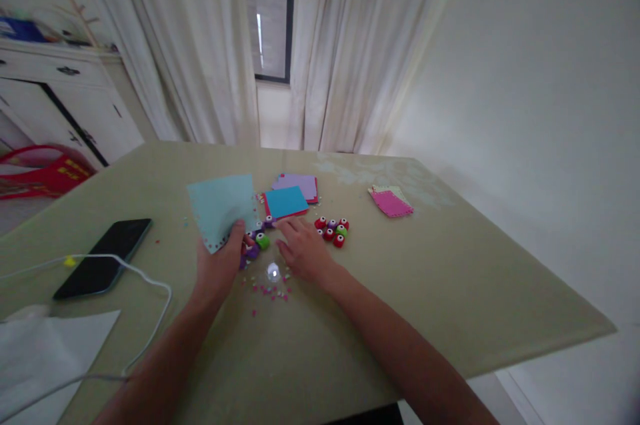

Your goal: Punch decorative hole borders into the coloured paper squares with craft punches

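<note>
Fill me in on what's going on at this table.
A person's left hand holds up a light blue sheet with holes along its edge. The right hand reaches, fingers apart, toward a cluster of purple and green knobs; contact is unclear. More red, purple and green knobs sit beyond it. Pink bits lie scattered on the table in front.

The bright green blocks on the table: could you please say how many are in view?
2: one green block between the left hand and right hand, another green block among the red blocks right of the right hand; the hands may hide more.
</note>
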`<control>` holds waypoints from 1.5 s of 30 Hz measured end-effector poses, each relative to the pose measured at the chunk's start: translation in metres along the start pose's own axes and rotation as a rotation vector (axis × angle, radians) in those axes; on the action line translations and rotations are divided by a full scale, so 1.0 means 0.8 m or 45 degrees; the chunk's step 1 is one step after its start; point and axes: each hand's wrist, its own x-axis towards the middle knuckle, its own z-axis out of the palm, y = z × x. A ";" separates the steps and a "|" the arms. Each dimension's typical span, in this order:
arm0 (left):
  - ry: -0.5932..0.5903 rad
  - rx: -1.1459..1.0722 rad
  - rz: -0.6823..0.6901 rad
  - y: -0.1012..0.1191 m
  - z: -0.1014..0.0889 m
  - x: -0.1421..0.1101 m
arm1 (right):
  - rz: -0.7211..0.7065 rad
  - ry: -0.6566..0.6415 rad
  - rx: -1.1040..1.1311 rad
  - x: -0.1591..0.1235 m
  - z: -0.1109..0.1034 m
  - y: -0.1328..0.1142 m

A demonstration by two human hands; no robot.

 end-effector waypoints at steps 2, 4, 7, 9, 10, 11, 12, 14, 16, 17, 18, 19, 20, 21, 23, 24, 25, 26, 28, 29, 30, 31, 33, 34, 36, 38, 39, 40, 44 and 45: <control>0.012 0.021 0.019 0.001 -0.001 0.003 | -0.132 -0.095 -0.038 0.011 0.011 -0.016; -0.007 0.044 0.034 0.003 -0.002 0.005 | -0.143 -0.163 -0.113 0.013 0.018 -0.025; -0.089 0.004 0.079 0.008 0.000 0.001 | -0.073 -0.237 -0.237 0.000 0.017 -0.028; -0.159 -0.063 0.115 0.009 0.003 -0.004 | -0.041 -0.283 -0.273 -0.016 0.012 -0.024; -0.186 -0.077 0.108 0.007 0.004 -0.007 | -0.018 -0.292 -0.253 -0.024 0.009 -0.021; -0.204 -0.075 0.086 0.005 0.006 -0.010 | 0.015 -0.281 -0.198 -0.033 0.006 -0.017; -0.211 -0.060 0.051 0.001 0.007 -0.012 | 0.060 -0.241 -0.103 -0.040 0.003 -0.013; -0.226 -0.019 -0.017 -0.007 0.010 -0.016 | 0.194 -0.084 0.199 -0.052 -0.003 -0.004; -0.256 -0.020 -0.048 -0.012 0.012 -0.020 | 0.368 0.098 0.613 -0.055 -0.010 0.005; -0.270 -0.031 -0.053 -0.012 0.013 -0.021 | 0.450 0.162 0.832 -0.054 -0.013 0.009; -0.287 -0.039 -0.053 -0.011 0.014 -0.023 | 0.523 0.209 1.047 -0.052 -0.017 0.012; -0.304 -0.042 -0.049 -0.009 0.015 -0.025 | 0.586 0.241 1.252 -0.049 -0.021 0.014; -0.323 -0.037 -0.045 -0.005 0.016 -0.027 | 0.638 0.262 1.437 -0.046 -0.024 0.014; -0.343 -0.023 -0.042 -0.002 0.017 -0.029 | 0.680 0.274 1.595 -0.043 -0.026 0.014; -0.378 0.017 -0.042 0.006 0.018 -0.033 | 0.746 0.307 1.819 -0.040 -0.030 0.011; -0.388 0.027 -0.041 0.008 0.018 -0.035 | 0.765 0.337 1.881 -0.039 -0.031 0.009; -0.393 0.031 -0.040 0.010 0.019 -0.036 | 0.774 0.374 1.916 -0.038 -0.032 0.008; -0.398 0.033 -0.040 0.011 0.019 -0.037 | 0.777 0.419 1.935 -0.038 -0.032 0.007; -0.409 0.043 -0.051 0.010 0.019 -0.039 | 0.777 0.494 1.950 -0.038 -0.032 0.006; -0.413 0.053 -0.060 0.010 0.019 -0.039 | 0.776 0.512 1.951 -0.038 -0.032 0.006; -0.417 0.067 -0.071 0.009 0.020 -0.039 | 0.775 0.517 1.948 -0.038 -0.033 0.006; -0.419 0.083 -0.079 0.009 0.020 -0.039 | 0.776 0.518 1.941 -0.038 -0.034 0.006; -0.424 0.099 -0.090 0.009 0.020 -0.040 | 0.783 0.527 1.918 -0.037 -0.035 0.005; -0.427 0.100 -0.092 0.010 0.021 -0.040 | 0.789 0.538 1.907 -0.037 -0.035 0.005; -0.440 0.097 -0.098 0.012 0.021 -0.041 | 0.807 0.577 1.888 -0.036 -0.035 0.005; -0.457 0.102 -0.104 0.012 0.022 -0.042 | 0.812 0.604 1.874 -0.036 -0.035 0.005; -0.465 0.104 -0.103 0.012 0.022 -0.042 | 0.808 0.608 1.869 -0.036 -0.034 0.005; -0.473 0.103 -0.101 0.011 0.022 -0.042 | 0.801 0.606 1.864 -0.036 -0.034 0.006; -0.482 0.100 -0.090 0.002 0.020 -0.039 | 0.785 0.591 1.845 -0.037 -0.035 0.009; -0.484 0.107 -0.092 -0.001 0.020 -0.038 | 0.786 0.588 1.833 -0.037 -0.035 0.009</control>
